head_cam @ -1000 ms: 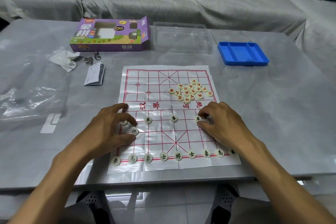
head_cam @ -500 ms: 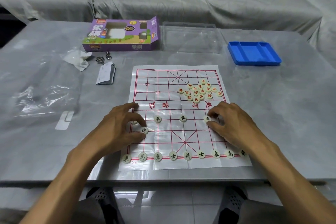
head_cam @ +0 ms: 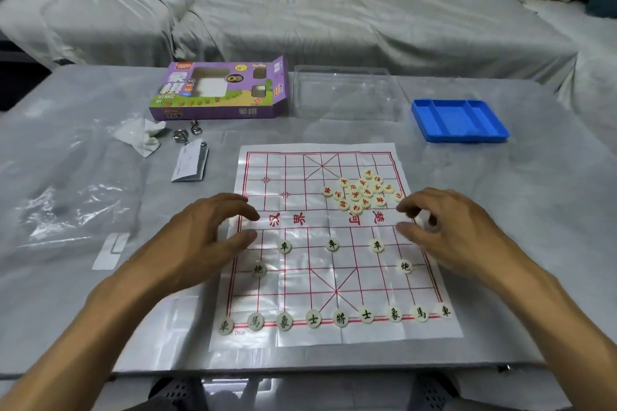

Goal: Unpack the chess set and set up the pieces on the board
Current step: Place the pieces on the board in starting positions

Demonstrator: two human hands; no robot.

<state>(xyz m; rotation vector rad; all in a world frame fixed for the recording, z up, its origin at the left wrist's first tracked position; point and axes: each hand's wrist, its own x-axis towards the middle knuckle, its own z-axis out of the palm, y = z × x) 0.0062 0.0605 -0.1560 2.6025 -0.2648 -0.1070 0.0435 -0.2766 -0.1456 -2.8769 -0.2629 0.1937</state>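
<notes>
Nearest the table edge (head_cam: 300, 374), a row of 9 black-lettered pieces (head_cam: 340, 318) runs along the near line of the paper board (head_cam: 334, 337). Above it sit 2 cannon pieces (head_cam: 259, 269) and 3 soldier pieces (head_cam: 332, 244), well apart, with bare grid between them. The left hand (head_cam: 200, 243) hovers over the board's left edge, fingers loosely curved and holding nothing. The right hand (head_cam: 447, 230) hangs over the right edge, fingers curled, though I cannot tell whether they pinch anything. Beyond, a heap of red-lettered pieces (head_cam: 362, 192) crowds the far right squares; the far left squares lie bare. Farther off are a folded leaflet (head_cam: 190, 163), a purple box (head_cam: 220, 90), a clear case (head_cam: 347, 93) and a blue tray (head_cam: 459, 120).

Compared with 1 second ago, both hands have lifted off the pieces and moved outward, uncovering the right cannon.
</notes>
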